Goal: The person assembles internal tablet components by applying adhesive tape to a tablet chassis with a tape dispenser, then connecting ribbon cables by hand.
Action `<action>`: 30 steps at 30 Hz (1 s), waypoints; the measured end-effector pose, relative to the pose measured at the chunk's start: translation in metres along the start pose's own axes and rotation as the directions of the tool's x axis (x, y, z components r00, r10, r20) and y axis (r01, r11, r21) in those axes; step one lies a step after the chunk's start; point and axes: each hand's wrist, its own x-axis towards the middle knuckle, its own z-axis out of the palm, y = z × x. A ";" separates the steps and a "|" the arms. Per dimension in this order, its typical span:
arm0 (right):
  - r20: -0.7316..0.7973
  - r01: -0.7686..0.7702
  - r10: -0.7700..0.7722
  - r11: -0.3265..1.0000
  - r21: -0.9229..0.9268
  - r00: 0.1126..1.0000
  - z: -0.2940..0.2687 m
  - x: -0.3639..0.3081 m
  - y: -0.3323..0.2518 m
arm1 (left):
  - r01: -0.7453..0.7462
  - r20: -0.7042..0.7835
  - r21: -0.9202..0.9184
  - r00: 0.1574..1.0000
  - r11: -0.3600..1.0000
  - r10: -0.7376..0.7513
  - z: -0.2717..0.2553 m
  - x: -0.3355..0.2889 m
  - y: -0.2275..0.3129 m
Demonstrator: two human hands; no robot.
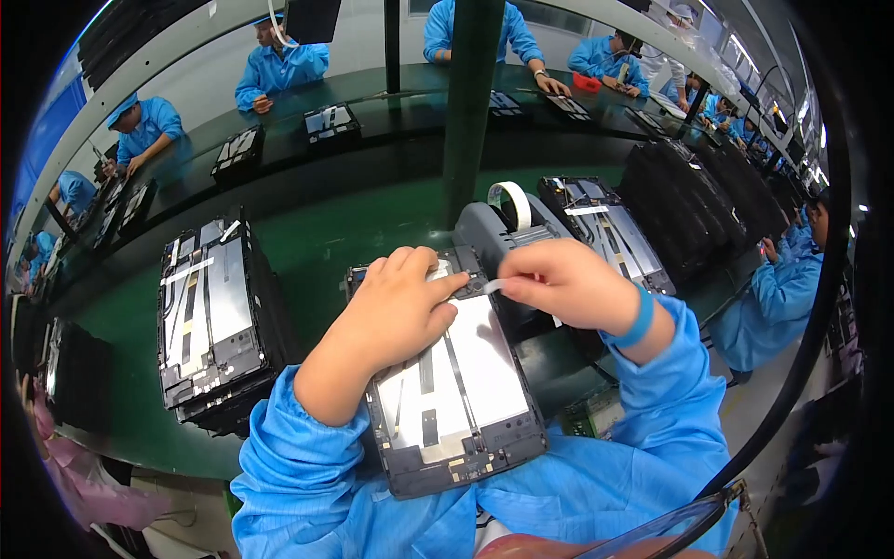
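Green matting covers the long workbench [345,238], with people in blue coats seated along its far side. At its near edge the left hand [396,312] lies flat, fingers pressed together, on the upper part of an opened tablet back [456,391] that tilts toward the person's lap. The right hand [563,284] pinches a short strip of white tape [494,285] just above the tablet back's top right corner, the strip's free end meeting the left fingertips. Directly beyond the tablet back stands a grey tape dispenser [494,233] with its white roll. Left of the tablet back, across a bare strip of green, sits a stack of similar units [209,317]; another unit [610,233] lies to the right, close behind the right hand.
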 end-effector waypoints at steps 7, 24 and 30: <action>0.293 0.026 0.050 0.968 -0.250 0.955 0.013 0.050 0.016 | 0.055 0.017 -0.126 0.998 0.990 -0.053 0.000 -0.001 -0.003; 0.381 -0.130 0.328 0.878 -0.461 0.864 0.003 0.082 0.016 | 0.080 0.056 -0.169 0.996 0.982 -0.071 -0.003 0.004 -0.007; 0.315 -0.102 0.244 0.907 -0.408 0.917 0.004 0.070 0.037 | -0.049 -0.050 -0.019 0.998 0.999 0.048 -0.004 -0.004 0.004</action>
